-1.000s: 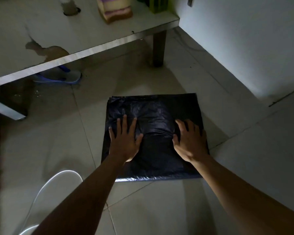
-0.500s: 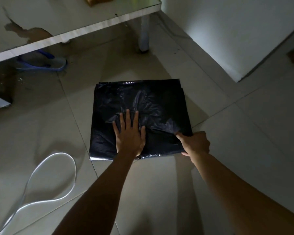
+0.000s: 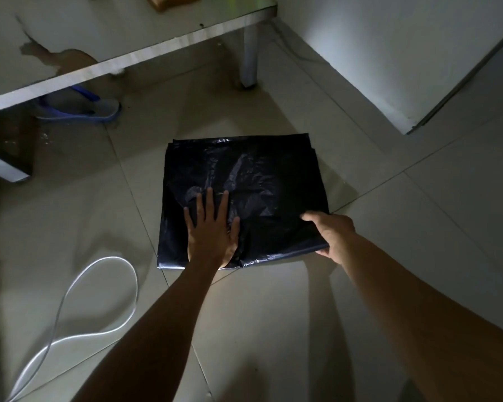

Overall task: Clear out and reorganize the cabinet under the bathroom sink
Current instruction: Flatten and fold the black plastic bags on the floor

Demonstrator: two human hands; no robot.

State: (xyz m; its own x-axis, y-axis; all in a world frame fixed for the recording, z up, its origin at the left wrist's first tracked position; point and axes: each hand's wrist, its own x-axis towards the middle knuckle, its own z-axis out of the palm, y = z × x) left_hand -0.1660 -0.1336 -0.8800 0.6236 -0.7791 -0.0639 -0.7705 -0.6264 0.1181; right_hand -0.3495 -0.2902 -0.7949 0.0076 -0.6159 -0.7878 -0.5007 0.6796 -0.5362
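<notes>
Black plastic bag [image 3: 244, 175], folded into a flat square, lies on the tiled floor [image 3: 273, 314] in front of me. My left grip [image 3: 212, 230] presses it down, fingers straight and spread. My right grip [image 3: 334, 235] pinches its near right corner. I judge I'm mid-fold (one more fold seems likely), and no cabinet shows, so most of the sorting is probably left. Bare tile lies to the right. A white tube [image 3: 99, 288] loops at left, and a sandal [image 3: 79, 111] sits under the counter [image 3: 145, 50] beyond.
</notes>
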